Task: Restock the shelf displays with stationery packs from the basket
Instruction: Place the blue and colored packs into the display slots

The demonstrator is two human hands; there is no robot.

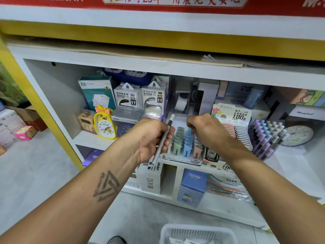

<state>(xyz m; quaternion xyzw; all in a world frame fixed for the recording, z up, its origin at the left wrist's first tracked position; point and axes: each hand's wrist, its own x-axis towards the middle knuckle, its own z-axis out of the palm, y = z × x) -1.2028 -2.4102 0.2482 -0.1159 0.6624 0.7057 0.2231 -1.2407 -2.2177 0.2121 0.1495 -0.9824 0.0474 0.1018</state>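
Down at 6 o'clock a white mesh basket [197, 232] is sitting on the floor, with a few pale packs showing inside, too cropped to read. Further in, the left hand [151, 138] is curling round a slim grey stationery pack [163, 140], long and stick-like with a white tip, tilting toward 1 o'clock; the fingers [169, 138] are wrapping it from the right side, thumb on the near side. At 3 o'clock from it, the right hand [207, 131] is reaching into the display tray [182, 158] on the shelf [84, 138], fingertips bunching down onto a blue pack in the rows of green, blue and peach packs [187, 143]; I can't tell if it's actually pinching it or just touching. Behind, at 12 o'clock, power bank boxes [140, 96] are standing.
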